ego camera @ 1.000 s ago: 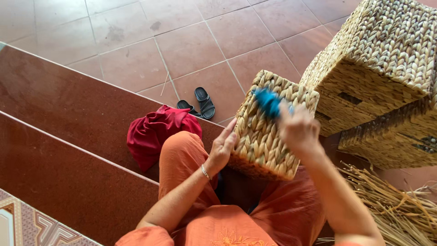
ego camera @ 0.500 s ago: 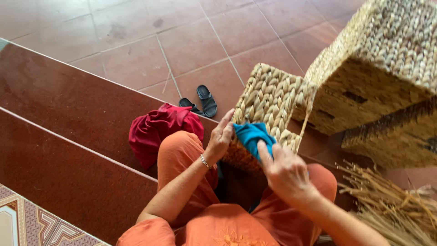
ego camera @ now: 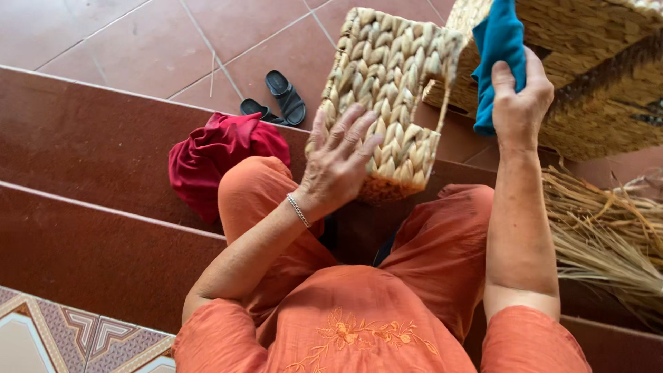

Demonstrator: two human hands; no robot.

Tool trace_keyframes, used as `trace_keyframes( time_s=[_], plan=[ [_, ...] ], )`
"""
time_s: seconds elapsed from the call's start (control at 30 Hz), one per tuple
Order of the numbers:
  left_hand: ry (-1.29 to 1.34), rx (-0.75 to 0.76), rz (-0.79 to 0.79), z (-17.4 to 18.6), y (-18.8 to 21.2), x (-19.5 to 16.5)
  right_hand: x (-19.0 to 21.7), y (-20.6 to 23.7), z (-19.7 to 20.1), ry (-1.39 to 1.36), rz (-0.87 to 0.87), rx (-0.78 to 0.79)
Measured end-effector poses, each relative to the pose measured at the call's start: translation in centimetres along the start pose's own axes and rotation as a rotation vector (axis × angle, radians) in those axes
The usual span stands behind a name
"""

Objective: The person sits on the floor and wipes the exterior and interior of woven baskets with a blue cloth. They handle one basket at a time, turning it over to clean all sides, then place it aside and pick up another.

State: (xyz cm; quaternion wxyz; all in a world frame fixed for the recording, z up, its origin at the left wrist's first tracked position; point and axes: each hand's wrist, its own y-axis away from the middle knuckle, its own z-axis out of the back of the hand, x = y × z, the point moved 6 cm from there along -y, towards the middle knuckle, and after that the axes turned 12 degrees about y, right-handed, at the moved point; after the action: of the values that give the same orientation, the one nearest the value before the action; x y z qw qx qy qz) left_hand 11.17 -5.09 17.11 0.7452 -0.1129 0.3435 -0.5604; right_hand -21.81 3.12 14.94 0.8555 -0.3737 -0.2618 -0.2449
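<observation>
Above the lap, left hand (ego camera: 338,162) spreads its fingers flat on the woven basket (ego camera: 387,90) to steady it, while right hand (ego camera: 521,97) clamps a blue cloth (ego camera: 498,41).

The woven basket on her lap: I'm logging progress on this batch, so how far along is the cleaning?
Done: the woven basket looks fully woven, with more finished baskets stacked beside it. In hand: the left hand steadies it on the knees, while the right hand holds a blue cloth lifted off it. Left: I cannot tell which sides are wiped; loose straw lies nearby.
</observation>
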Motion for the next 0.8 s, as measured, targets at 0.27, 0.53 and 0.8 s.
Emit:
trace_keyframes(
  time_s=[0.27, 0.53, 0.8],
  plan=[
    [0.110, 0.233, -0.007, -6.7, -6.5, -4.6, -6.2, 4.2, 1.3, -0.269, -0.301, 0.034],
    [0.029, 0.515, 0.056, -9.3, -10.0, -2.4, -7.6, 5.3, 1.0, 0.202, -0.025, 0.101],
    [0.072, 0.189, 0.342, -3.4, -11.2, 8.1, -8.7, 7.1, 0.4, 0.234, -0.025, 0.202]
  ],
)
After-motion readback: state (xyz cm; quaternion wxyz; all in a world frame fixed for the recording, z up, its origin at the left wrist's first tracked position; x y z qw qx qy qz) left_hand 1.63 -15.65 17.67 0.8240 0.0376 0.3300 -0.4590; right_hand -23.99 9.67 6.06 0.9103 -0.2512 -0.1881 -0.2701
